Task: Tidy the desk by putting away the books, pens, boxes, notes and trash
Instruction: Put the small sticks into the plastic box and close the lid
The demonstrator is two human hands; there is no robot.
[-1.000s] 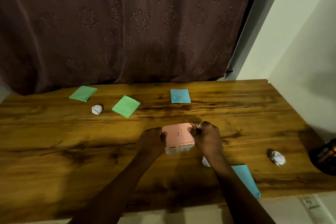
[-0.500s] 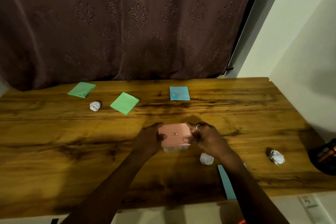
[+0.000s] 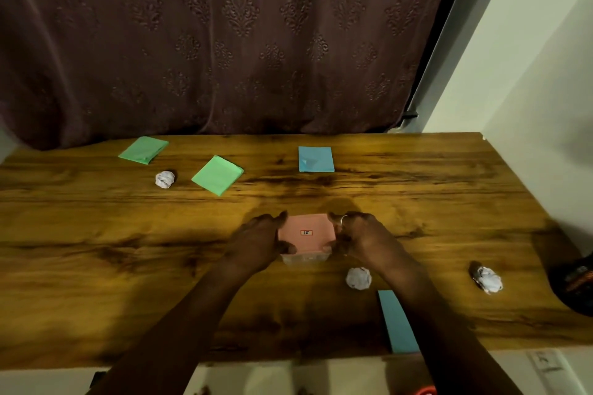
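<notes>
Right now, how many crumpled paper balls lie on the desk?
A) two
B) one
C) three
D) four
C: three show, the far paper ball at the left, the near paper ball just to the near right of the box, and the right paper ball toward the wall.

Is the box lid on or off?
On: the pink lid covers the clear box, left hand and right hand gripping its sides. Latched or not, cannot tell.

The label [image 3: 306,232] on the box [image 3: 316,223] is too small to read, and the left grip [image 3: 260,240] and right grip [image 3: 362,236] cover its sides. The right forearm [image 3: 430,314] hides part of the near blue note [image 3: 396,321]. A dark thing [image 3: 574,282] is cut off at the right edge.
</notes>
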